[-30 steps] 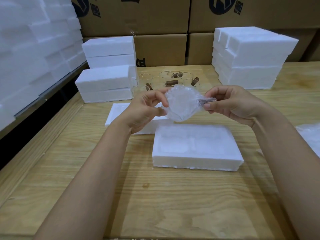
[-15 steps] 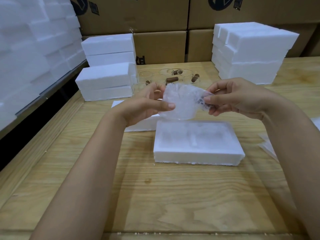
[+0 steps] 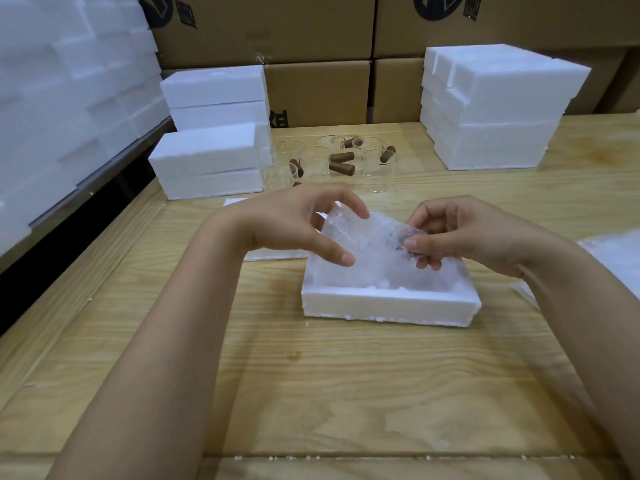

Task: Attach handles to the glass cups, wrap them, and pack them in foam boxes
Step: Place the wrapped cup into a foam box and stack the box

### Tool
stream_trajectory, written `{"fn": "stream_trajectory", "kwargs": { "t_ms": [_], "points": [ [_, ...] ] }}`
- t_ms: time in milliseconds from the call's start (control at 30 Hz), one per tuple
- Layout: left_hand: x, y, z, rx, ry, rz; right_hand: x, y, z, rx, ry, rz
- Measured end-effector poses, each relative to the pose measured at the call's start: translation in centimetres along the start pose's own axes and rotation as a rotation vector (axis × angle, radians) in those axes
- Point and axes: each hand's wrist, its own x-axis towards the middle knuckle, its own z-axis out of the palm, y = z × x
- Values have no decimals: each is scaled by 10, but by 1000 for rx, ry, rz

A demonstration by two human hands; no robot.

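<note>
view: head, looking forward and down over both forearms
wrapped cup (image 3: pixel 372 242): a glass cup swathed in thin, crinkled clear wrap, held up between both hands over the far part of the foam box; I cannot tell whether it touches the box
handle (image 3: pixel 403 237): a brownish shape, dim through the wrap, on the cup's right side
left hand (image 3: pixel 291 230): fingers curled round the cup's left side, forefinger over its top edge, thumb on its near face
right hand (image 3: pixel 471 237): fingers pinch the wrap at the handle, thumb on the near side
foam box (image 3: pixel 388 306): white, shallow, open on top, lying on the table right below the hands; foam crumbs sit along its near inner wall
flat foam piece (image 3: pixel 277 254): just behind and left of the box, partly hidden by the left hand
bare glass cups (image 3: pixel 313 161): clustered farther back, several with brown handles (image 3: pixel 341 168), between the two stacks
left foam stack (image 3: pixel 207 150): beside the cups
right foam stack (image 3: pixel 498 109): taller, well apart from the cups
wrapping sheets (image 3: pixel 616 254): at the table's right edge
cardboard boxes (image 3: pixel 311 32): along the back
table (image 3: pixel 346 393): pale wood
</note>
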Motion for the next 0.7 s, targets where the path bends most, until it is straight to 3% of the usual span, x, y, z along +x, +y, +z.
{"fn": "stream_trajectory", "kwargs": {
  "t_ms": [700],
  "points": [
    [3,-2,12,308,120,-69,5,15,11,-340,97,-78]
  ]
}}
